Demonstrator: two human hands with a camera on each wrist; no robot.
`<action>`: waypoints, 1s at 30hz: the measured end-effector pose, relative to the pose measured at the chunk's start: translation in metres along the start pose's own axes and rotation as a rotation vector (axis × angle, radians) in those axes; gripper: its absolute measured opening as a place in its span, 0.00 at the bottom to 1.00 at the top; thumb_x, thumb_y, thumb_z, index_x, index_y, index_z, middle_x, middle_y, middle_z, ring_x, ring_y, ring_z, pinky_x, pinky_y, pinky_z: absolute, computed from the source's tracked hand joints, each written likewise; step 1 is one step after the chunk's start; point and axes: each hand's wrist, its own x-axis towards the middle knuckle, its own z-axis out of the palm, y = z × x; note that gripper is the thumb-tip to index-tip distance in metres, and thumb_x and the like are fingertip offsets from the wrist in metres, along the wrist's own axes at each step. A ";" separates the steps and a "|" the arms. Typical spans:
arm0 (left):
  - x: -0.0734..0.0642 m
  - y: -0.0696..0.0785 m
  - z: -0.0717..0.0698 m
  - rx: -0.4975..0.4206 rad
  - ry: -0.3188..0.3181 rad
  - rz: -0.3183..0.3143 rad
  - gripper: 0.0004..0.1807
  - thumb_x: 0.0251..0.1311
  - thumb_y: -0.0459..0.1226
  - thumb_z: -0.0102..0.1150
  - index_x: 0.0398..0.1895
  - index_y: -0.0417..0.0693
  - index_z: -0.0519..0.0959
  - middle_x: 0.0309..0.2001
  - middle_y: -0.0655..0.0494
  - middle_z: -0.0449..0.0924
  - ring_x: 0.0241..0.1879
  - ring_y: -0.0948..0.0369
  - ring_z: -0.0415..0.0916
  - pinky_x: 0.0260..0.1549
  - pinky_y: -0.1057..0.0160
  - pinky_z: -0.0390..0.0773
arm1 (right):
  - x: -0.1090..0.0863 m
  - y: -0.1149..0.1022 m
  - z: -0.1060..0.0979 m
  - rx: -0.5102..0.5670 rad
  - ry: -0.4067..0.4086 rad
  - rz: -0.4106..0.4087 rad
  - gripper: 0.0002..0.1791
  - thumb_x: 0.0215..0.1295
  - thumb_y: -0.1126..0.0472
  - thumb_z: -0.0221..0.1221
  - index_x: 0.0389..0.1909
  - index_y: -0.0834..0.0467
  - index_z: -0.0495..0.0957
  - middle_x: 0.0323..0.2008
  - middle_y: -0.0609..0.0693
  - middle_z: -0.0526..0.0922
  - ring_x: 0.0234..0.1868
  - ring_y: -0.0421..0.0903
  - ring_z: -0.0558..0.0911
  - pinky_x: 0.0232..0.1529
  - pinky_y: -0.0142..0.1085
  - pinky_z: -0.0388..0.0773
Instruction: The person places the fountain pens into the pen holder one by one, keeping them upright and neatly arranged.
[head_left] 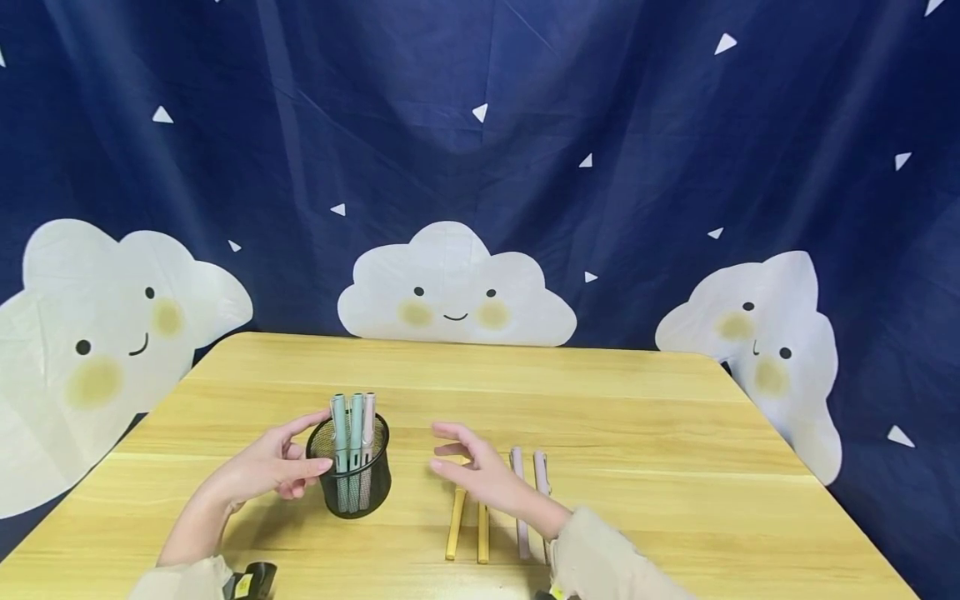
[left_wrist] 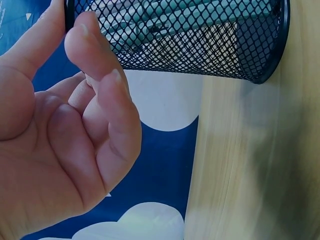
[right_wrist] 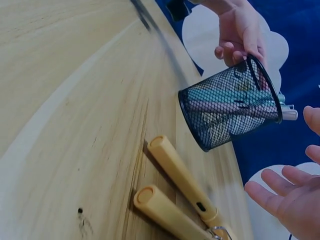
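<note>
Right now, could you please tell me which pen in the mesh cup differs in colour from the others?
The pale pink pen, rightmost of three in the mesh cup in the head view; the two other pens are green.

An indoor desk setting, perhaps in a home or studio; cloth hides the room itself. From the near edge, a navy curtain (head_left: 480,167) spans ten to two o'clock, smiling clouds (head_left: 453,267) printed on it, behind a wood-grain worktop (head_left: 637,417) with a mesh pen cup (head_left: 382,475) near eleven.
</note>
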 end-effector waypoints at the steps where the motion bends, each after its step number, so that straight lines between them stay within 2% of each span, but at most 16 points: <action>1: 0.000 0.000 0.000 -0.001 -0.001 0.001 0.44 0.57 0.33 0.55 0.67 0.33 0.38 0.19 0.51 0.70 0.15 0.63 0.68 0.15 0.67 0.67 | -0.001 0.001 -0.001 0.005 0.002 -0.001 0.28 0.64 0.60 0.52 0.63 0.63 0.57 0.61 0.59 0.61 0.56 0.54 0.67 0.49 0.34 0.68; 15: -0.001 0.000 0.000 0.004 -0.002 0.002 0.43 0.58 0.33 0.55 0.67 0.32 0.38 0.19 0.50 0.70 0.15 0.63 0.68 0.15 0.67 0.67 | -0.013 0.006 -0.014 0.070 0.052 -0.001 0.27 0.62 0.61 0.54 0.60 0.64 0.59 0.56 0.64 0.63 0.53 0.58 0.69 0.47 0.33 0.70; 23: -0.001 0.001 0.001 0.005 -0.004 0.003 0.43 0.58 0.33 0.55 0.67 0.33 0.38 0.19 0.49 0.71 0.15 0.62 0.68 0.15 0.67 0.67 | -0.020 0.009 -0.023 0.059 0.086 -0.054 0.24 0.62 0.67 0.52 0.58 0.70 0.59 0.53 0.70 0.63 0.50 0.61 0.69 0.46 0.34 0.71; 30: -0.001 0.002 0.001 0.012 0.001 0.003 0.43 0.58 0.33 0.55 0.67 0.33 0.38 0.19 0.49 0.71 0.15 0.62 0.69 0.15 0.68 0.67 | -0.028 0.010 -0.033 0.029 0.121 -0.039 0.24 0.62 0.66 0.53 0.58 0.69 0.60 0.53 0.68 0.65 0.50 0.60 0.70 0.46 0.34 0.71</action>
